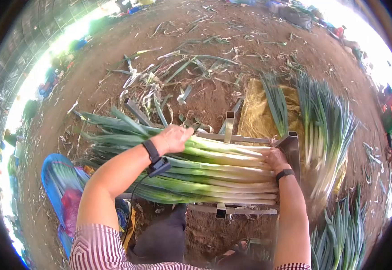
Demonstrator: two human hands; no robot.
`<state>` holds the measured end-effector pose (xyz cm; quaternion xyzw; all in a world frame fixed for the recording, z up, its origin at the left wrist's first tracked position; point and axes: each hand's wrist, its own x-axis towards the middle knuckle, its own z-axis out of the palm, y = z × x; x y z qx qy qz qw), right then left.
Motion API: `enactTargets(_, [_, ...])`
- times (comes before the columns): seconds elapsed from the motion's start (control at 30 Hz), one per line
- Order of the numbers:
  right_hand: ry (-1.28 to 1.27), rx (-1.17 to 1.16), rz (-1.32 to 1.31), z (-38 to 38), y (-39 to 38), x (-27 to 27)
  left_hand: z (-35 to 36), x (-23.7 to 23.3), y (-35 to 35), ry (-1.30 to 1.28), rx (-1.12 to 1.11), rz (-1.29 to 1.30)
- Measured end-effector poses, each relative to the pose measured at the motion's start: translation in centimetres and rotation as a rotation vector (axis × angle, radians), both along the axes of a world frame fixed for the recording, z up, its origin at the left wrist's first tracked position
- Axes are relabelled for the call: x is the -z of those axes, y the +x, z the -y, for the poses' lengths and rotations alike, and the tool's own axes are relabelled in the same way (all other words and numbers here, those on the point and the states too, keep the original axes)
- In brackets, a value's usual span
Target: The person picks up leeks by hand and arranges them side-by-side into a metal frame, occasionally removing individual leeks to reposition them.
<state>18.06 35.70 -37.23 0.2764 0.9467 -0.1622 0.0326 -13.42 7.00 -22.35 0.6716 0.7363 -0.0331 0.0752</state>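
Leek stack [214, 173] fills the metal frame [232, 137]; end plate [290, 148] blocks its right end. Loose leeks [326, 130] crowd the right side. Dirt ground [250, 40] beyond the frame lies open, only scraps [178, 63].

The head camera is looking steeply down from close above the leek bundle [214, 173], its fisheye view curving around it.
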Motion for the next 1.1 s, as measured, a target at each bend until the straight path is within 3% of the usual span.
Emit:
enactTargets(0.1, [0.023, -0.007, 0.038, 0.0, 0.0, 0.4, -2.3, 0.8, -1.3, 0.038, 0.027, -0.137])
enactTargets(0.2, [0.083, 0.025, -0.067, -0.4, 0.1, 3.0, -1.7, 4.6, -1.9, -0.115, -0.001, -0.165])
enactTargets(0.23, [0.11, 0.037, -0.112, -0.5, 0.8, 4.1, -0.5, 5.3, -1.4, -0.166, 0.049, -0.12])
enactTargets(0.27, [0.08, 0.038, -0.094, -0.5, 1.1, 4.2, 1.2, 8.5, -2.3, -0.03, 0.112, -0.017])
enactTargets(0.33, [0.021, 0.033, -0.06, -0.4, 0.5, 3.5, 2.3, 7.2, -1.2, -0.099, 0.089, -0.026])
enactTargets(0.4, [-0.169, 0.078, -0.098, 0.4, 1.2, 1.8, 2.9, 6.9, -0.7, -0.184, -0.005, 0.057])
enactTargets(0.5, [0.016, -0.047, -0.046, 0.7, 2.0, 3.6, 3.1, 7.0, -1.5, -0.263, -0.174, 0.196])
enactTargets(0.53, [0.03, 0.006, -0.055, 0.3, 3.0, 5.0, 3.4, 7.7, -2.2, -0.273, -0.225, 0.16])
enactTargets(0.6, [0.055, 0.109, -0.067, 3.1, 3.1, 1.3, 3.9, 6.0, -1.7, -0.294, -0.33, 0.094])
enactTargets(0.8, [-0.006, 0.18, 0.052, 2.0, 2.8, 1.2, 7.9, 5.8, -4.3, -0.131, -0.686, 0.222])
enactTargets(0.87, [-0.1, 0.197, 0.068, 1.5, 2.7, 1.4, 9.3, 7.2, -5.2, -0.045, -0.688, 0.144])
enactTargets(0.9, [-0.369, 0.452, -0.091, 2.2, 2.6, 1.2, 9.7, 8.8, -5.9, -0.001, -0.668, 0.112])
enactTargets(0.93, [-0.618, 0.725, -0.268, 3.2, 2.5, 0.5, 11.4, 12.5, -9.1, 0.053, -0.24, -0.027])
enactTargets(0.97, [-0.599, 0.812, -0.247, 3.9, 2.3, -1.2, 11.1, 12.5, -9.4, 0.124, -0.294, 0.051])
enactTargets(1.0, [-0.578, 0.907, -0.224, 4.4, 2.2, -2.6, 8.9, 6.9, -7.0, 0.017, -0.638, 0.486])
enactTargets(1.03, [-0.526, 0.909, -0.272, 2.3, 2.3, 2.4, 10.7, 10.9, -10.4, 0.289, -0.728, 0.742])
enactTargets(1.07, [-0.56, 0.878, -0.191, 1.8, 2.0, 3.0, 11.8, 10.6, -11.4, 0.471, -0.714, 0.592])
enactTargets(1.1, [-0.433, 0.848, -0.234, 0.6, 1.4, 7.1, 12.5, 10.5, -11.1, 0.388, -0.662, 0.2])
